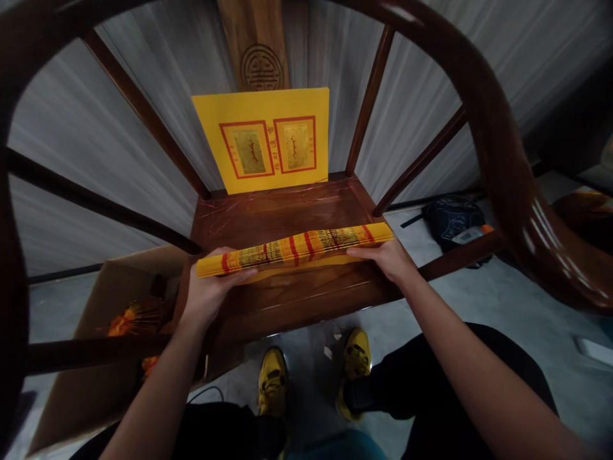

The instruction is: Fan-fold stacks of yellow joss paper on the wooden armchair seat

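Observation:
A long bundle of yellow joss paper, its edges fanned into thin layers with red and gold bands, lies crosswise between my hands above the wooden chair seat. My left hand grips its left end, thumb on the near side. My right hand holds the right end, thumb along the near lower edge and other fingers mostly hidden behind. Beyond the bundle, a flat yellow sheet with two red-framed gold panels leans upright against the chair back.
Dark curved armrests and spindles surround the seat. A cardboard box with orange and red items stands on the floor at left. At right lies a dark backpack. My yellow shoes are below the seat's front edge.

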The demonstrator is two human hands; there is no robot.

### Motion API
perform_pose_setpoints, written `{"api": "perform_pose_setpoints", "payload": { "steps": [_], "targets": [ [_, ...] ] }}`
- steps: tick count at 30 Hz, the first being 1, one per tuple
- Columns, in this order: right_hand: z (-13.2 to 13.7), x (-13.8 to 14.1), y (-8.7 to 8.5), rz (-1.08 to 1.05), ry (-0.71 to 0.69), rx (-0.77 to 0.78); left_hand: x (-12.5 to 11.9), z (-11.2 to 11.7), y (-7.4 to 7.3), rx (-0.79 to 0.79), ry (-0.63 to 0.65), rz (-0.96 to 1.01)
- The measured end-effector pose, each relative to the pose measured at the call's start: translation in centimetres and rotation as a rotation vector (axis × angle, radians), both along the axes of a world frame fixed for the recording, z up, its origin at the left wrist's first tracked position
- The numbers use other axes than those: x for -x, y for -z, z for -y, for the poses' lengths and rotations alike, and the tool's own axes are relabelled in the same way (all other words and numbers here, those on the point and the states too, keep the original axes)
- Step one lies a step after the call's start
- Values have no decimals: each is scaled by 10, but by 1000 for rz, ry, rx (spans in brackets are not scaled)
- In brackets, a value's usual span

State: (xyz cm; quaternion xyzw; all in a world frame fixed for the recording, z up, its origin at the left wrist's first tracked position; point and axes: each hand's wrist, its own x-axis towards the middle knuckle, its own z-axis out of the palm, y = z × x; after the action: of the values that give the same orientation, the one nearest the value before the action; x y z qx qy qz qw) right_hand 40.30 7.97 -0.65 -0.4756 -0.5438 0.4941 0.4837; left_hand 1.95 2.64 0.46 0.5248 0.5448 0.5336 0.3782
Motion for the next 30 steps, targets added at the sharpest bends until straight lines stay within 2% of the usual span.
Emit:
{"api": "perform_pose_setpoints", "payload": {
  "steps": [3, 6, 11, 16, 20, 23, 27, 30],
  "targets": [
    [-2, 2, 2, -9, -5, -11, -2, 0, -6, -10, 1, -2],
    [-2, 3, 4, -7, 32, 7, -5, 0, -8, 96, 3, 67],
    [-2, 4, 6, -4, -9, 23, -8, 1, -1, 132, 13, 124],
    [-3, 8, 4, 31, 51, 21, -4, 0, 7, 149, 9, 171],
    [0, 11, -1, 5, 52, 10, 3, -3, 12, 88, -28, 224],
    [1, 11, 2, 13, 67, 0, 3, -3, 13, 57, -53, 224],
    [-4, 4, 8, 64, 56, -81, 0, -2, 7, -39, 46, 55],
    [-8, -6, 9, 172, 31, -288, 2, -1, 6, -161, 61, -111]
  ]
}}
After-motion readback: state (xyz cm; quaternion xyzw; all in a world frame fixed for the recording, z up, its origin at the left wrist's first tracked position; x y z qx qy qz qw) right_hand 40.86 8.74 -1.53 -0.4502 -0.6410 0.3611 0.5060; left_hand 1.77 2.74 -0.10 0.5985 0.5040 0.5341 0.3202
